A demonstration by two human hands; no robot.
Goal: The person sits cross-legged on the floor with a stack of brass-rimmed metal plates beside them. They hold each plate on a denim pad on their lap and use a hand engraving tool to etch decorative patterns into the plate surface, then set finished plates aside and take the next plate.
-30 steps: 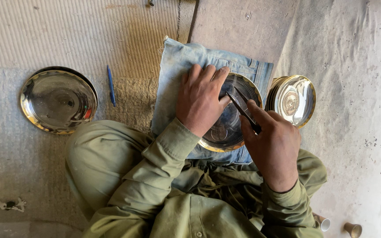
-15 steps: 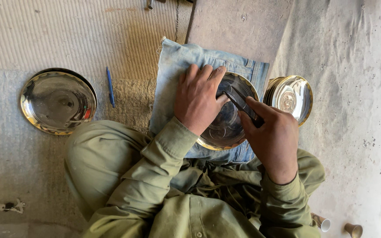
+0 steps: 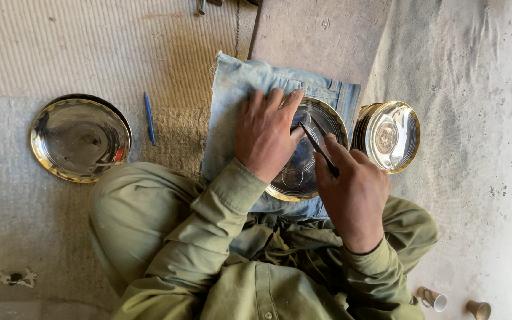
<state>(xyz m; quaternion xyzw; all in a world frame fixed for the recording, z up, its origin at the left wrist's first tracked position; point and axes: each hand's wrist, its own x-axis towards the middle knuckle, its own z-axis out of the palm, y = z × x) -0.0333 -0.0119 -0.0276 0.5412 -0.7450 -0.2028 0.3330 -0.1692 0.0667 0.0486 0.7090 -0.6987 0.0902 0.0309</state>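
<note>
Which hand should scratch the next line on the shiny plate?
Probably the right hand: it grips the pointed tool, tip over the plate. The left hand lies flat on it.

This is a floor-level metalworker's workshop, a craft spot rather than a home kitchen. A folded denim cloth (image 3: 238,101) serves as the work pad on worn matting. To its right stands a stack of gold-rimmed steel plates (image 3: 387,136) (shiny, all alike); to its left lies another plate (image 3: 80,138), with a blue pen (image 3: 149,117) between.
</note>
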